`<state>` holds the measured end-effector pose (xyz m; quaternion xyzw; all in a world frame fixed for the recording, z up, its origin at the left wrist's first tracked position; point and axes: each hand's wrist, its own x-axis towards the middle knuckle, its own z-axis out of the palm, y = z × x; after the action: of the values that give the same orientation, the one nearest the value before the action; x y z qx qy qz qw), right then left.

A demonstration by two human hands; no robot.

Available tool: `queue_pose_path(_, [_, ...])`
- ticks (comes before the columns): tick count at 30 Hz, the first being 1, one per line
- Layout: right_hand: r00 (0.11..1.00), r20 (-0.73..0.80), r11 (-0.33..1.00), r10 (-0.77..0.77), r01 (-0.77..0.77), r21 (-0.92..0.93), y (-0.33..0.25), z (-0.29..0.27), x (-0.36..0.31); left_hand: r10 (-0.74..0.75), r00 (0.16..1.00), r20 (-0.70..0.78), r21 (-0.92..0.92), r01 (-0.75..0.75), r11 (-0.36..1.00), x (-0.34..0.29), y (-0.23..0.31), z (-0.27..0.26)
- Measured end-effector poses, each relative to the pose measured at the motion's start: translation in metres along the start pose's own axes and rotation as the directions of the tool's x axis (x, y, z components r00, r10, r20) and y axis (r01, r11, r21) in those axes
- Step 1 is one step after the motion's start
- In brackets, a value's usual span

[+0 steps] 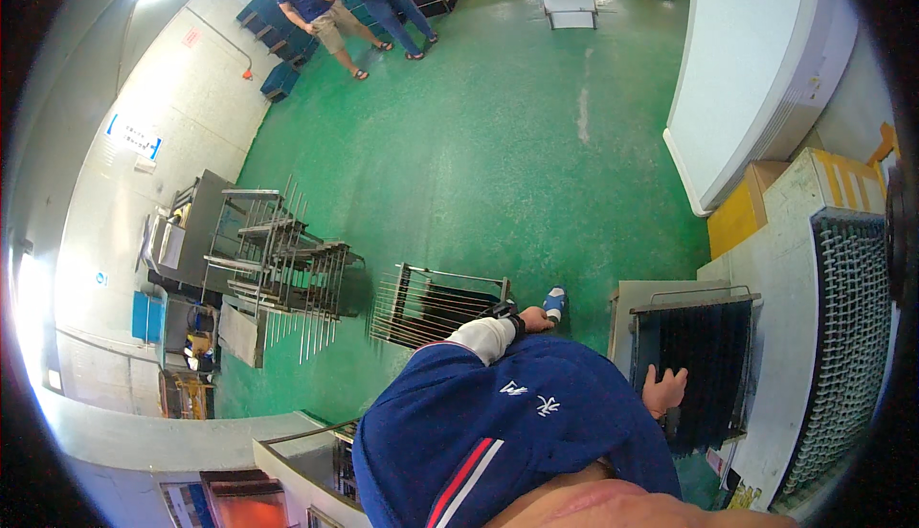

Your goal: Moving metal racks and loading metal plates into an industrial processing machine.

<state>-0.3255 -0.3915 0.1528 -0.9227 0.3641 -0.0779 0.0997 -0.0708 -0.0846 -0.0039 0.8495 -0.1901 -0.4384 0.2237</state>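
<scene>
My right hand [663, 391] is at the near left side of a dark rack of hanging strips [704, 341]. Its thumb and fingers are apart, and nothing shows between them. Whether it touches the strips I cannot tell. A metal frame with a bar handle [694, 300] runs along the rack's top. My left hand [535, 319] hangs in front of my body, beside my blue and white shoe [555, 300]; its fingers are too small to read. A dark band circles that wrist. Just left of it stands a low metal rack with thin rods [445, 303].
A taller rod rack [282, 269] stands farther left, by a grey cabinet [215, 217]. At right are a pale machine with a mesh belt [842, 337], a yellow box [737, 222] and a large white panel [737, 68]. Two people [349, 1] stand at the far left on the green floor [459, 135].
</scene>
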Motion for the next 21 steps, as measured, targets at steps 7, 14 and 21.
queue_pose_path(7, [1.000,0.014,1.000,0.024,-0.024,-0.019,-0.0032,-0.0032,0.0001,-0.006,1.000,0.026,-0.032,0.007,0.999,-0.0038,0.0033,-0.0032])
queue_pose_path(14, [0.999,0.022,1.000,0.024,-0.024,-0.017,-0.0013,-0.0010,0.0005,-0.031,1.000,0.005,-0.017,0.031,0.999,-0.0008,-0.0009,-0.0005])
queue_pose_path(21, [0.999,0.032,0.999,0.035,-0.034,-0.019,-0.0003,0.0012,0.0004,-0.010,1.000,0.015,-0.034,0.011,0.999,0.0002,-0.0001,0.0010])
